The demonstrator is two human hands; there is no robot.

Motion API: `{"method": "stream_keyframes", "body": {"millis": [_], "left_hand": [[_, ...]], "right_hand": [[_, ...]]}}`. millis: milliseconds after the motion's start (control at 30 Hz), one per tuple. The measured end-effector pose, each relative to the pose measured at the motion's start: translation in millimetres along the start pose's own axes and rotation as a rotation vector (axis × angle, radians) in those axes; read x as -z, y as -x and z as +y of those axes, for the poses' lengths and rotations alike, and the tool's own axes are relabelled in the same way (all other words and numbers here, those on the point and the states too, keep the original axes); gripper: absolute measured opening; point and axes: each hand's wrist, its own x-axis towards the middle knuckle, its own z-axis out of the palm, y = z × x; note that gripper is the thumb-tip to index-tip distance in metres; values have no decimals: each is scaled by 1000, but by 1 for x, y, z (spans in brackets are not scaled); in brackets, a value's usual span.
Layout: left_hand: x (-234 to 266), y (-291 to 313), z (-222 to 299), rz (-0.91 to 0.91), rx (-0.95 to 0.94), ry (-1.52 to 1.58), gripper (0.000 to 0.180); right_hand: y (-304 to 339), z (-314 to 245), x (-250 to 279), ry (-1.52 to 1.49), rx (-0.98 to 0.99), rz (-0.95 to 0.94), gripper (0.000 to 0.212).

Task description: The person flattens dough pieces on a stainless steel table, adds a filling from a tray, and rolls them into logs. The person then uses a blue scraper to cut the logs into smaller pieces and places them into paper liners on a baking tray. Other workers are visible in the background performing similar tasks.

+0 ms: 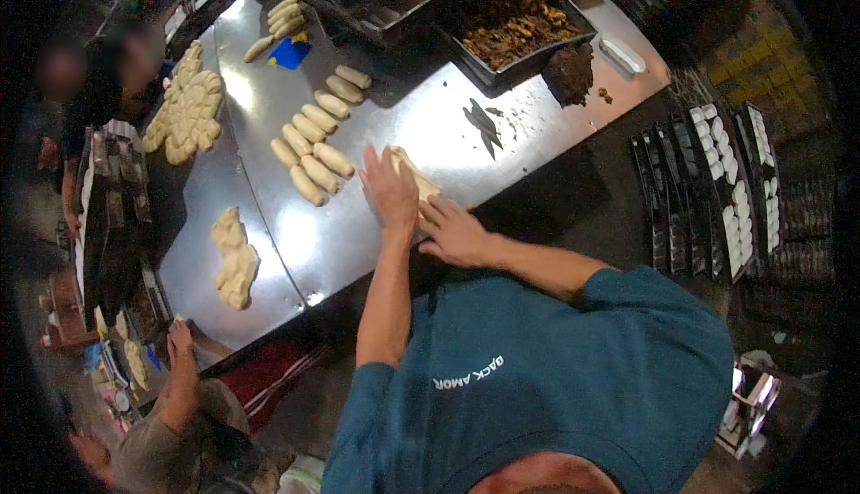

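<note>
A pale piece of dough lies on the metal table near its front edge, partly hidden under my hands. My left hand rests flat over its left side, fingers stretched out. At the near end of the dough is my right hand, its fingers extended and spread toward the left hand. Just left of my hands, several smooth dough rolls lie side by side in a slanting group. Dark smears and a dark flat patch mark the tabletop to the right.
At the back stands a metal tray of brown chopped filling, beside a dark brown lump and a white container. Leftward lie a dough mass, a dough strip and a blue scraper. Co-workers stand around; racked trays are at right.
</note>
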Motion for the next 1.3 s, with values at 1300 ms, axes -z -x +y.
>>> {"method": "stream_keyframes", "body": {"millis": [1300], "left_hand": [[-8,5,22,-126,-139,-387,71]], "right_hand": [[-92,184,101,246,35,-245,17]]}}
